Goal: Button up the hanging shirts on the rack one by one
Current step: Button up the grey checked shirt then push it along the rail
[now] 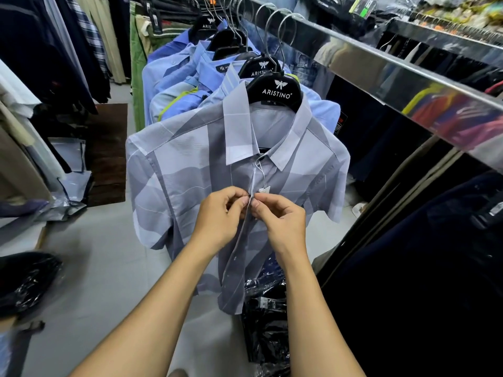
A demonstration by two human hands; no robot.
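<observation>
- Fingers (236, 203) of the left hand (217, 219) curl tight, pinching the grey shirt (190, 164) placket edge.
- Right hand (280, 216) pinches the facing edge — fingertips nearly touching.
- Shirt hangs from a black hanger (276, 89) above them.

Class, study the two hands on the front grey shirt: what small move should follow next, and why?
Probably push the button through its hole. Both the left hand and right hand pinch the placket of the grey shirt at one spot, edges drawn together. Below them the front hangs open, with lower buttons undone.
</observation>
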